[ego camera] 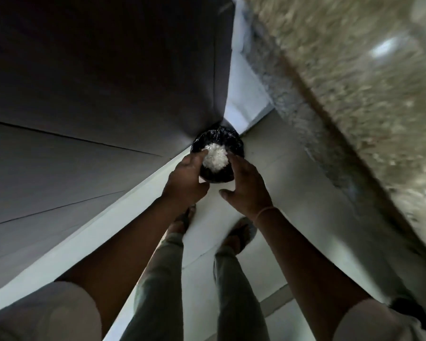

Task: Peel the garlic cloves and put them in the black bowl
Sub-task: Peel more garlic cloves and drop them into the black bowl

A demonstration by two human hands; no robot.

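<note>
The single head view looks straight down past the person's legs to the floor (pixel 288 173). The left hand (pixel 185 174) and right hand (pixel 247 185) come together over a round black bin (pixel 217 134) that stands in the corner where a dark cabinet (pixel 108 70) meets the wall. Between the two hands, just ahead of the fingertips, sits a white clump (pixel 215 157). It is flaky and papery and is most likely garlic skins, not cloves. Whether it is held or already lies inside the bin cannot be told. The left hand shows its back, with its fingers curled down at the clump's left edge, and whether they pinch anything is hidden. The right hand is spread, its thumb well apart and its fingers fairly straight against the clump's right side. No clove can be made out. The bin has a glossy, crinkled lining like a bag, so I doubt it is the task's bowl. Below the wrists are two sandalled feet (pixel 241 233), and to the right of the right arm runs a speckled counter (pixel 354 94), which is blurred. Skins like these should be almost weightless, brittle and quick to scatter. They are best cupped loosely from both sides and from beneath, and let go low over the opening, never squeezed.
</note>
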